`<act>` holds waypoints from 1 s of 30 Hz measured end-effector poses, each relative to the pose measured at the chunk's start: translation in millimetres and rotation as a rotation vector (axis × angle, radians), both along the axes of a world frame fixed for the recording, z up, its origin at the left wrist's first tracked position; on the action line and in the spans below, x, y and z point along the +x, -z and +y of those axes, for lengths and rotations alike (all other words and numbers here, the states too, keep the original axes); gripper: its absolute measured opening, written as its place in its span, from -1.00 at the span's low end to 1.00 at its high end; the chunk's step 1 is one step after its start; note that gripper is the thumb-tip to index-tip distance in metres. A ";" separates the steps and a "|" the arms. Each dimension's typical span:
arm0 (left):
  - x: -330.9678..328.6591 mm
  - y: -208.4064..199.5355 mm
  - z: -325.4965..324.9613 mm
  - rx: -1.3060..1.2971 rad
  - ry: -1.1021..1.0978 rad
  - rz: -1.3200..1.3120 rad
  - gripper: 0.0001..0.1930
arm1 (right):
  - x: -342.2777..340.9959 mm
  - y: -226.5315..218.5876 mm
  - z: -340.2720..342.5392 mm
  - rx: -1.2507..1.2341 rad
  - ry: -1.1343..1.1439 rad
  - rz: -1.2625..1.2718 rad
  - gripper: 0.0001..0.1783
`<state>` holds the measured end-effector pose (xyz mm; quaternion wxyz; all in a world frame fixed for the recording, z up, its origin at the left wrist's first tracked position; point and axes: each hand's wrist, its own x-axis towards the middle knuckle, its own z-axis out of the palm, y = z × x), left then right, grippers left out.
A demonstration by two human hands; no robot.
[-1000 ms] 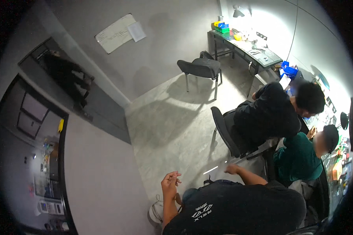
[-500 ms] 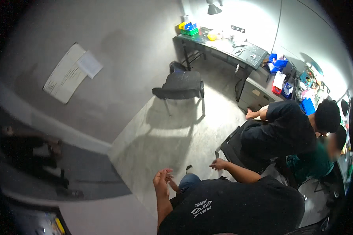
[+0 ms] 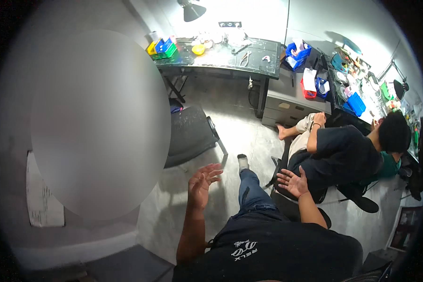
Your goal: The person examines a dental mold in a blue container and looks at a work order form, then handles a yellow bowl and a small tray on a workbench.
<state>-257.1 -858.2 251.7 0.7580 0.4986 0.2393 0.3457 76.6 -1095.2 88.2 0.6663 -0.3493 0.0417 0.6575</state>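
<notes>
My left hand (image 3: 203, 184) is raised in front of my body with its fingers apart and holds nothing. It is nearest to the black chair (image 3: 190, 134). My right hand (image 3: 293, 182), palm turned up and fingers spread, is beside a seated person in a dark shirt (image 3: 343, 145) and touches nothing that I can make out. Between and below my hands, my leg in blue jeans (image 3: 250, 188) reaches forward over the pale floor. Beyond the chair stands a dark workbench (image 3: 211, 61) bearing pliers (image 3: 245, 58) and a yellow object (image 3: 199, 50).
Blue bins (image 3: 298, 54), a red bin (image 3: 308, 88) and a drawer cabinet (image 3: 286, 110) stand at the right of the bench. A cluttered second table (image 3: 376, 101) runs along the right wall. A lamp (image 3: 191, 11) hangs above the bench. A grey blur hides the left side.
My view has swung toward the bench, which now looks nearer. Both hands have spread their fingers, and my right palm has turned up. My leg has come forward, and the chair sits further left in view.
</notes>
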 end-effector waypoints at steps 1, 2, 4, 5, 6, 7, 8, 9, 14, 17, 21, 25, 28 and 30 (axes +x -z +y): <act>8.2 -2.6 18.7 -0.005 0.000 -0.025 -0.38 | 12.3 8.3 18.8 -0.026 -0.017 -0.007 0.04; 15.1 0.3 38.0 -0.003 0.011 -0.022 -0.38 | 24.7 18.8 41.1 -0.050 -0.037 -0.017 0.05; 21.7 11.7 77.1 -0.078 -0.026 -0.093 -0.40 | 51.7 27.3 90.5 -0.038 -0.099 -0.093 0.00; 22.1 26.2 97.3 -0.105 -0.056 -0.054 -0.39 | 68.5 32.9 120.7 -0.056 -0.139 -0.129 -0.01; 26.2 37.1 115.5 -0.191 -0.088 -0.063 -0.37 | 81.8 39.4 146.0 -0.082 -0.174 -0.160 -0.02; 29.7 46.2 129.0 -0.234 -0.153 -0.018 -0.38 | 97.1 42.4 171.8 -0.179 -0.188 -0.204 -0.06; 36.6 52.0 150.2 -0.266 -0.215 0.025 -0.39 | 111.6 40.5 200.2 -0.250 -0.219 -0.263 -0.17; 47.6 49.4 165.1 -0.328 -0.254 0.048 -0.41 | 124.9 46.2 222.3 -0.272 -0.235 -0.380 -0.24; 123.4 34.7 257.7 -0.306 -0.146 -0.016 -0.42 | 163.7 43.0 304.6 -0.274 -0.307 -0.666 -0.41; 176.0 26.3 315.9 -0.261 0.067 -0.028 -0.43 | 184.7 36.0 327.4 -0.344 -0.452 -0.831 -0.43; 242.4 -11.7 397.6 -0.189 0.104 0.139 -0.48 | 207.1 38.7 336.8 -0.247 -0.245 -0.966 -0.40; 312.1 -15.3 465.5 -0.147 0.509 0.191 -0.57 | 207.1 52.8 369.7 -0.260 0.027 -0.786 -0.41; 388.6 19.0 491.8 0.015 0.698 0.511 -0.54 | 176.0 124.4 385.4 -0.494 0.142 -0.951 -0.38; 426.6 45.2 505.7 -0.004 0.847 0.465 -0.55 | 137.3 173.6 404.7 -0.756 -0.010 -1.069 -0.27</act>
